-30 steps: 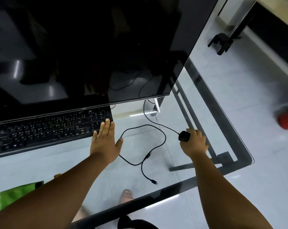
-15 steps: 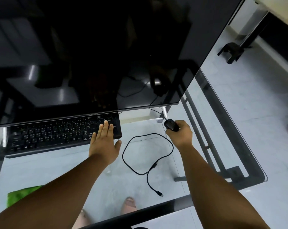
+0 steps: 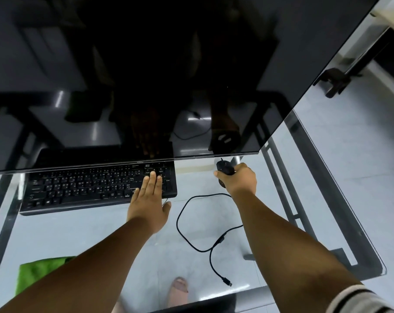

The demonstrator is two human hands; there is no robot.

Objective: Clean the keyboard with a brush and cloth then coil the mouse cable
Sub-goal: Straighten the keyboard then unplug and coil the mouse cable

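The mouse (image 3: pixel 224 170) sits right of centre, just under the monitor (image 3: pixel 146 75) edge, gripped by the right hand (image 3: pixel 239 179) with fingers curled round it. Its cable (image 3: pixel 191 242) loops loose on the glass worktop (image 3: pixel 78 233) (plug end (image 3: pixel 227 281) lower centre). The left hand (image 3: pixel 149 199) lies flat, fingers pressed together, on the keyboard (image 3: pixel 96 188) right end. A green cloth (image 3: pixel 37 274) lies lower left.
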